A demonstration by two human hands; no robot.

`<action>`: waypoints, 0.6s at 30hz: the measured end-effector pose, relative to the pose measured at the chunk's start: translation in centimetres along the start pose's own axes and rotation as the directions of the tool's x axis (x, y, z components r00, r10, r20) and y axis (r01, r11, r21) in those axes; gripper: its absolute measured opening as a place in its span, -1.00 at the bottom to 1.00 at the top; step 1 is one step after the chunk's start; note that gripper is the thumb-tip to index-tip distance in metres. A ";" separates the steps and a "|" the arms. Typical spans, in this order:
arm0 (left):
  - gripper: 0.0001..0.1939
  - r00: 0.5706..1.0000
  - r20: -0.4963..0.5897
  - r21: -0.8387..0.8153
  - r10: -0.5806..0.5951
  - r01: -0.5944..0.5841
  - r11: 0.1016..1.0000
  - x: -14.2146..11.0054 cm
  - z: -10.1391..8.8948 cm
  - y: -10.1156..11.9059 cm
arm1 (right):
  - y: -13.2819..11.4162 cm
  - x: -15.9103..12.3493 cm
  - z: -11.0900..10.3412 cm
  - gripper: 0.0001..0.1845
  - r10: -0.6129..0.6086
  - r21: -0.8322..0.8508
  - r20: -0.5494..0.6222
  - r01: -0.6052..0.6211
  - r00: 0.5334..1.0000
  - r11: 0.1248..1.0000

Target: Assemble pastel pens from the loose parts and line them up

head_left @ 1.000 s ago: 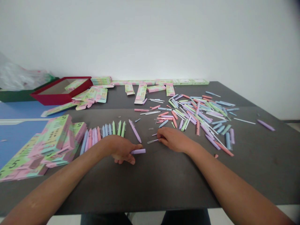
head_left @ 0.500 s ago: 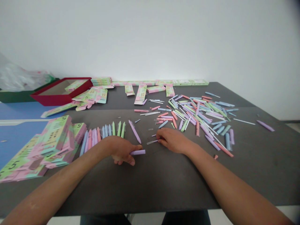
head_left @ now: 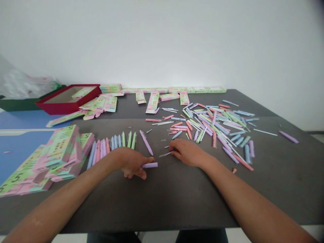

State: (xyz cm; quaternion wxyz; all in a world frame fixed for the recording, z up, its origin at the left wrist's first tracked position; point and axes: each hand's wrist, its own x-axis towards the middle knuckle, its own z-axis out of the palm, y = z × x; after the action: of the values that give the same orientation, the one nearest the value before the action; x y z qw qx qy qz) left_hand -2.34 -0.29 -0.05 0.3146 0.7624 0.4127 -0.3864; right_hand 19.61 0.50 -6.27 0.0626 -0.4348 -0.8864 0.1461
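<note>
My left hand [head_left: 134, 163] is closed round a purple pen barrel [head_left: 150, 165], its open end pointing right. My right hand [head_left: 186, 152] rests low on the table, fingertips pinched at the end of a small purple pen part with a clear clip [head_left: 165, 155]. Another small purple piece [head_left: 166, 147] lies by its knuckles. Between the hands and a little farther off is a whole purple pen [head_left: 146, 143]. A row of assembled pens [head_left: 123, 139] in blue, pink, purple and green lies behind my left wrist, partly hidden by it.
Loose barrels, grips and white refills form a wide pile [head_left: 215, 121] at the right. Stacked pen boxes [head_left: 57, 148] stand at the left. Behind them is a red box [head_left: 59, 107] beside flattened cartons [head_left: 101, 104]. More cartons [head_left: 199, 89] line the wall. One purple barrel [head_left: 288, 137] lies far right.
Both hands keep the same hold and place. The whole view has shifted very slightly.
</note>
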 end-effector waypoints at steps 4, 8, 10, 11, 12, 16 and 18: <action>-0.27 1.000 -0.005 0.001 0.002 -0.002 1.000 0.0 0.1 0.0 | 0.0 -0.1 0.1 -0.92 0.001 0.013 -0.010 -0.001 1.000 1.000; -0.27 1.000 0.000 0.004 0.000 0.000 1.000 0.0 0.0 0.1 | 1.1 -0.3 -0.5 -0.89 0.027 0.072 0.010 -0.027 1.000 0.997; -0.27 1.000 0.005 0.010 -0.007 0.007 1.000 0.0 -0.1 0.1 | 1.9 -0.4 -0.9 -0.90 0.088 0.078 -0.015 -0.086 0.996 0.993; -0.28 1.000 0.007 0.011 -0.011 0.011 1.000 -0.1 -0.1 0.2 | 2.3 -0.4 -1.0 -0.90 0.128 0.071 -0.043 -0.124 0.991 0.990; -0.28 1.000 0.007 0.011 -0.015 0.015 1.000 -0.1 -0.1 0.2 | 2.6 -0.3 -1.0 -0.89 0.165 0.063 -0.073 -0.160 0.984 0.985; -0.28 1.000 -0.007 0.021 -0.022 0.022 1.000 -0.1 0.0 0.3 | 2.4 0.3 -0.5 -0.89 0.200 0.055 -0.127 -0.195 0.971 0.979; -0.27 0.999 -0.012 0.039 -0.034 0.035 0.999 -0.1 0.1 0.3 | 1.9 0.7 0.0 -0.88 0.168 0.049 -0.133 -0.162 0.977 0.986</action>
State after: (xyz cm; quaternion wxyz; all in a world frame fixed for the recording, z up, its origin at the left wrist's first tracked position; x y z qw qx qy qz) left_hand -2.11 -0.53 0.04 0.2905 0.7634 0.4199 -0.3957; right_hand 20.65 2.12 -6.87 0.1191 -0.5146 -0.8380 0.1374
